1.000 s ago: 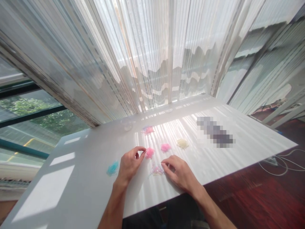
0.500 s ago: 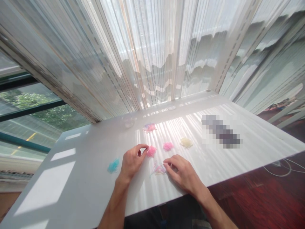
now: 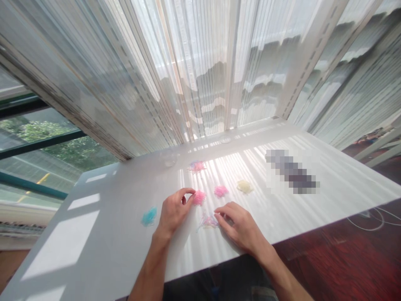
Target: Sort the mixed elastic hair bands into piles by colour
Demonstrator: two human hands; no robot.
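Observation:
My left hand (image 3: 177,210) has thumb and forefinger pinched together at the left edge of a bright pink pile (image 3: 199,198) of small, thin strands. Whatever sits between those fingertips is too small to make out. Just to the right, my right hand (image 3: 238,223) rests low over the table, thumb and forefinger drawn together beside a loose mixed-colour pile (image 3: 209,220) of similar strands. Anything in that pinch cannot be made out either. A lighter pink pile (image 3: 221,191) and a pale yellow pile (image 3: 244,186) lie beyond my right hand. Left of my left hand is a turquoise pile (image 3: 149,216).
Farther back on the white table (image 3: 119,246) lies another pink and mixed-colour pile (image 3: 197,167). A clear round container (image 3: 170,160) and a small clear disc-like thing (image 3: 225,140) are near the curtain (image 3: 200,83). A pixelated patch (image 3: 293,172) hides something at right.

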